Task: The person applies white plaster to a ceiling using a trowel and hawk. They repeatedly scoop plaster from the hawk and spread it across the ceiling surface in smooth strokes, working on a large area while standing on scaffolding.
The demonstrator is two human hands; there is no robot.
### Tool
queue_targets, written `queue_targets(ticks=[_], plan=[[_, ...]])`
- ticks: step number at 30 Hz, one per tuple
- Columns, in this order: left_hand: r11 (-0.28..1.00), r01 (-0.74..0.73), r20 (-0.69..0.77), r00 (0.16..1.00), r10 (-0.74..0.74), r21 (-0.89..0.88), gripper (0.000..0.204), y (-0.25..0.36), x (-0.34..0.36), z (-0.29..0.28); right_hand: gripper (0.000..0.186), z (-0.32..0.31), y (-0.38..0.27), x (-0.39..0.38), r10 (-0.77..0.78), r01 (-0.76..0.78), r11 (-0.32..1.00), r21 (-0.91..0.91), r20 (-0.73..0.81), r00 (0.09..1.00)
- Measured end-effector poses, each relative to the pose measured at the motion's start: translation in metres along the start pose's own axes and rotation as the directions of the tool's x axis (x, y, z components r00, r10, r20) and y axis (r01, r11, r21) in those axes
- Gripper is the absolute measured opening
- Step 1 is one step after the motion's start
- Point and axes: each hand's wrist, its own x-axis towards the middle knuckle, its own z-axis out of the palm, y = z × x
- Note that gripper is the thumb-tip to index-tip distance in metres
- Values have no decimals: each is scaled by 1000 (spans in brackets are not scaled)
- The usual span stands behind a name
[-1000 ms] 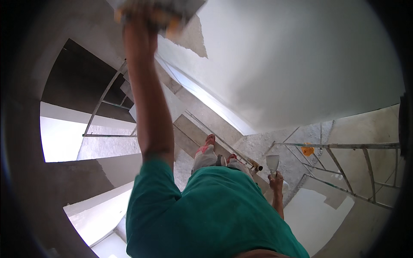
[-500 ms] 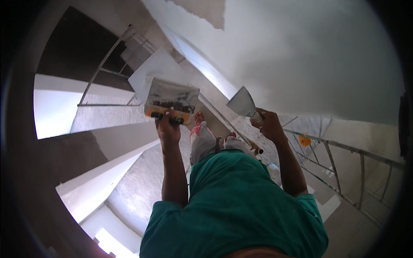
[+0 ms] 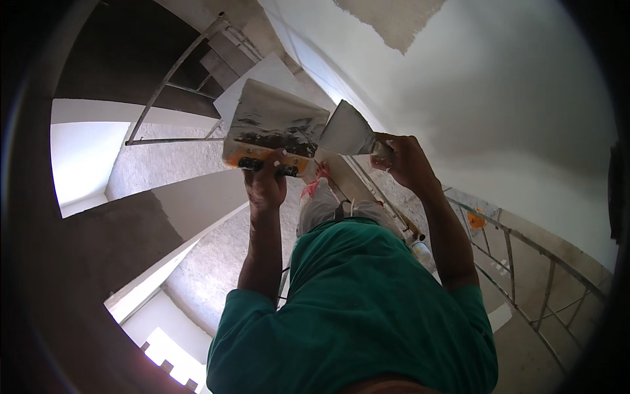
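My left hand (image 3: 266, 184) grips a wide filling knife (image 3: 279, 121) by its orange and black handle. Its broad blade points away from me and carries white and dark smears of plaster. In my right hand (image 3: 410, 161) is a smaller putty knife (image 3: 348, 130) with a flared blade, held by a handle coated in whitish residue. That blade points left, its edge right beside the right edge of the wide blade; whether they touch I cannot tell. Fingers of both hands are closed round the handles.
A white-coated wall (image 3: 512, 98) rises on the right, with a bare grey-brown patch (image 3: 397, 23) at its top. Scaffold frames stand at right (image 3: 508, 266) and upper left (image 3: 152, 105). I stand on a narrow plank (image 3: 344, 177), high above a grey floor (image 3: 210, 276).
Both hands have come up, and the putty knife has swung left to the wide knife's blade. My view has shifted, so the wall patch shows further right.
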Motion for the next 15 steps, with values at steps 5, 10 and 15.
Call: queue_targets(ticks=[5,10,15], plan=[[827,-253,315,944,98,503,27,42,65,-14,38,23,-28,64,-52,51,998,-43,-18,998],[644,-553,624,767,146,529,43,53,88,9,42,20,-27,94,-154,147,978,-148,-38,987],[393,-766,772,608,188,508,47,39,118,14,46,17,-32,119,-129,129,987,-96,5,992]])
